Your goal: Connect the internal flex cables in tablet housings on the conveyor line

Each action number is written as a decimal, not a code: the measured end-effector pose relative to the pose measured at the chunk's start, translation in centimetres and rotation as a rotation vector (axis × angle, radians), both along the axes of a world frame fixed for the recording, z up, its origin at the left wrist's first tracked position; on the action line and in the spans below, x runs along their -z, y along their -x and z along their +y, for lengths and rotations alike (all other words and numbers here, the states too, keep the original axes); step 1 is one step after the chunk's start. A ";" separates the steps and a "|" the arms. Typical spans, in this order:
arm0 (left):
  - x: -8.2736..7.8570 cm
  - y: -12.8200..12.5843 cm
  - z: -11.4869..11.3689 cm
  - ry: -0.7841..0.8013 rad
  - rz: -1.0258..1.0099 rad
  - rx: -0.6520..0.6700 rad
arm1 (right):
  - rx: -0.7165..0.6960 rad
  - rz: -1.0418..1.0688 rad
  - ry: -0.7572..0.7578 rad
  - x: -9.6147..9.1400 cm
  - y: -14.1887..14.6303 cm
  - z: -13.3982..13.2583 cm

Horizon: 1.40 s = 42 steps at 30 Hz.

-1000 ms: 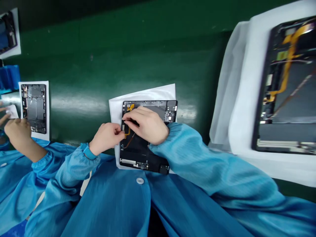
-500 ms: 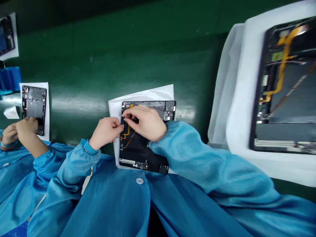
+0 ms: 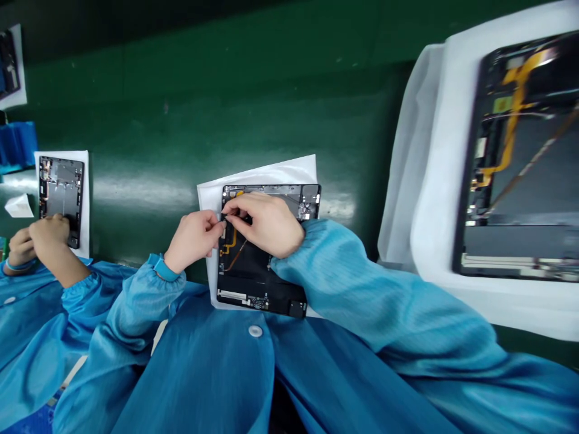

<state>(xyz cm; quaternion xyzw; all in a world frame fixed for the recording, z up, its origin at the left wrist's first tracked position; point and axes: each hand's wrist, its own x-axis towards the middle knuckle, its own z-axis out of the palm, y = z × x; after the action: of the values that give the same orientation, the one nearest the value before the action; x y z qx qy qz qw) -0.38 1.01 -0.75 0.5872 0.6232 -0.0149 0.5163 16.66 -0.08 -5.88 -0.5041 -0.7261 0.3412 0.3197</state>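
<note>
An opened black tablet housing (image 3: 253, 265) lies on a white sheet (image 3: 280, 172) in front of me, with an orange flex cable (image 3: 233, 239) along its left side. My right hand (image 3: 266, 223) reaches over the housing, thumb and index finger pinched close together at its upper left edge. Curled at that same edge, my left hand (image 3: 194, 238) has its thumb and index fingertips almost meeting the right fingertips. Whatever small piece is between the fingers of either hand is too small to make out. My right hand hides part of the housing's upper middle.
A second open housing (image 3: 534, 193) on white foam sheeting (image 3: 434, 181) stands close at the right. To the left, a co-worker's hands (image 3: 49, 235) are over another housing (image 3: 61, 181). A folded white paper (image 3: 18, 206) and a blue bin (image 3: 18, 144) lie beyond, on the green table (image 3: 226, 108).
My left hand has shifted slightly upward, nearer the right fingertips at the housing's edge. My right hand keeps its pinch in nearly the same place. The view has moved a little.
</note>
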 end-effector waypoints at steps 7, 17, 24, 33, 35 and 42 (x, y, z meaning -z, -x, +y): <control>-0.8 -0.7 1.2 -0.187 0.171 0.231 | -0.044 -0.151 -0.112 -0.6 -0.3 -0.7; -1.6 -0.8 2.2 -0.284 0.271 0.425 | -0.041 -0.462 -0.359 -1.8 -1.6 -3.0; -1.7 -1.5 3.0 -0.420 0.329 0.596 | -0.040 -0.485 -0.378 -1.8 -2.1 -3.2; -0.7 -1.4 5.7 -0.427 0.084 0.787 | -0.008 -0.476 -0.322 -1.8 -2.2 -3.0; -0.9 -1.0 5.4 -0.429 0.081 0.751 | -0.003 -0.444 -0.274 -1.8 -2.2 -3.0; -1.5 0.5 1.8 -0.392 0.176 0.375 | 0.015 -0.065 -0.046 -1.3 -1.3 -1.8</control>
<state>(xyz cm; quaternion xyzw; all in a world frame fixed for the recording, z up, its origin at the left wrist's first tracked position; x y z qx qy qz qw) -0.91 2.86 0.74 0.7773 0.5373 -0.0402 0.3248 17.92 -1.91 -4.56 -0.5128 -0.7398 0.3056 0.3102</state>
